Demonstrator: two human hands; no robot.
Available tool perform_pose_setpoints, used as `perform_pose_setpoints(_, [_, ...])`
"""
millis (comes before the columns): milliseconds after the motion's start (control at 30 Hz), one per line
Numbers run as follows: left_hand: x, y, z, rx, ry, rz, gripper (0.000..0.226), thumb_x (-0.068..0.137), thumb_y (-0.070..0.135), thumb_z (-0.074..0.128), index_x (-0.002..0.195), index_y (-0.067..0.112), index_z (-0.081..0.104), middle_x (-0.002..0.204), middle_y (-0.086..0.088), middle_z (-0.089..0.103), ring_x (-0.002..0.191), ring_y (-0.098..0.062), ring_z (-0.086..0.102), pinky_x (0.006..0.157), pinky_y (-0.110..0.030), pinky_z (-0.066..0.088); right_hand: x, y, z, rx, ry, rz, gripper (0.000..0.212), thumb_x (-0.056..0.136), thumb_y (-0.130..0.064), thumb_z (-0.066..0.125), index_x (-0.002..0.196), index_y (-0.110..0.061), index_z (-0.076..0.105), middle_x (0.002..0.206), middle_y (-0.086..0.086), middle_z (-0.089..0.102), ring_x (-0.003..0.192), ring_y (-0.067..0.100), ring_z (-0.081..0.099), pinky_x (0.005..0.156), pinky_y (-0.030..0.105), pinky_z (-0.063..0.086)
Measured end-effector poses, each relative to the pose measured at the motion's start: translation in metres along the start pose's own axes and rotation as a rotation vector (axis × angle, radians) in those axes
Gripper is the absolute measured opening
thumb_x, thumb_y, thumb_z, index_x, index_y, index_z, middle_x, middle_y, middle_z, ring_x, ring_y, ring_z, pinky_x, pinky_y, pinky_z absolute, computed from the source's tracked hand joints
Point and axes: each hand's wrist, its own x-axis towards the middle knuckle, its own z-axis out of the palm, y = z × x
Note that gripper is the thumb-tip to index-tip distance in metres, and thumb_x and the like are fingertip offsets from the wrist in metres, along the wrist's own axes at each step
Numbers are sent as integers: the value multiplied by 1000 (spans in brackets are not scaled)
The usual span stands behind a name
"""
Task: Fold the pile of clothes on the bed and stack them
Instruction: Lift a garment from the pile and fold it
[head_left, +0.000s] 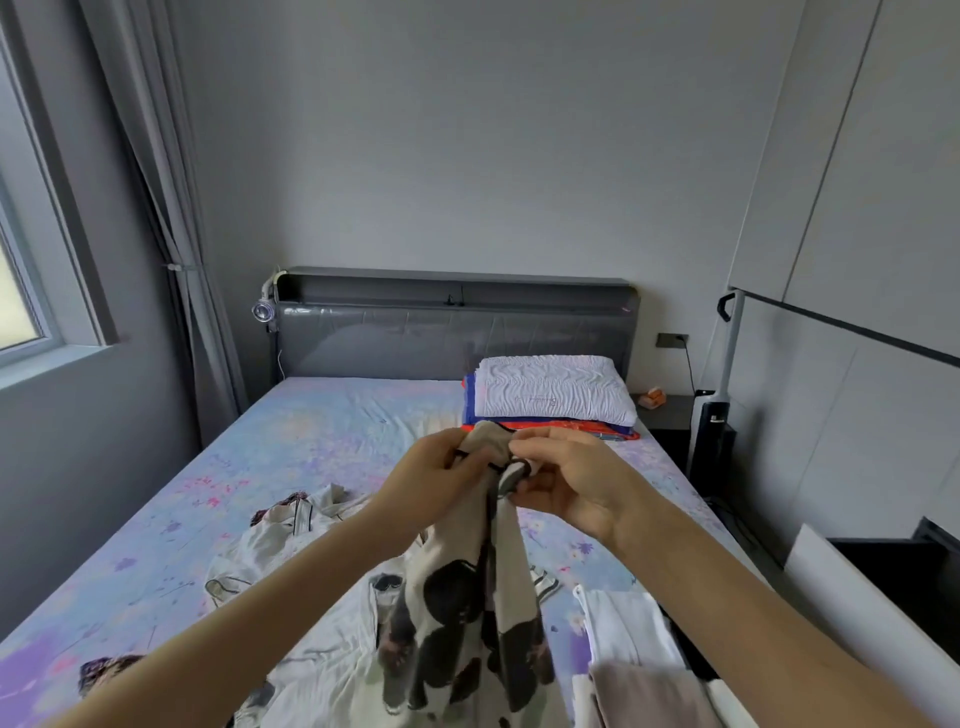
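**Partly done, with more left to fold**

Midway, I judge: a folded stack (631, 636) sits near right on the bed (311, 426), and loose clothes (280, 540) lie unfolded at left. Left hand (436, 467) and right hand (571, 480) both pinch the top edge of the spotted garment (467, 613), fingers (537, 435) curled round it; it hangs below them over the bed.

The bed (322, 431) lies bare across its far left, open for reaching. Loose clothes (280, 540) crowd the near middle; folded pieces (628, 634) block the near right, a pillow (550, 387) the far right.
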Motion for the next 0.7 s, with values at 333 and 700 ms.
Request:
perform_pose_setpoints(333, [-10,4,-5,-459,-21,-80,24,98,19,46,93,-2,54,82,-11,50,79,-21,47,71,-32,42,1,-4,16,-218,-125,-142,20,93,-3,56,112,-5,55,89,16,69,73,28,69,65,36,60])
perform_pose_setpoints(700, [-11,14,-24,-382,-94,-51,15,98,12,47,90,15,59,74,-6,60,65,-13,52,62,-23,41,16,2,2,-775,-98,-649,45,83,-48,51,89,-4,56,83,5,54,73,13,49,70,25,44])
